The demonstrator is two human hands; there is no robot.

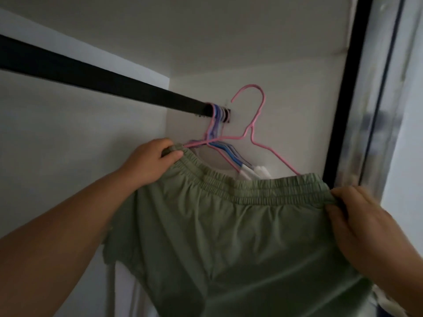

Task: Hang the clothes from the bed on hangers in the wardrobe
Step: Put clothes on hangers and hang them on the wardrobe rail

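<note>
A pair of green shorts with an elastic waistband is stretched out in front of me inside the wardrobe. My left hand grips the left end of the waistband together with the left arm of a pink wire hanger. My right hand grips the right end of the waistband, where the hanger's right arm goes into the fabric. The hanger's hook is free in the air, right of the black rail and not on it.
Several pink, purple and blue hangers hang bunched at the rail's far right end against the white side wall. Something white hangs below them. A black door frame runs down the right.
</note>
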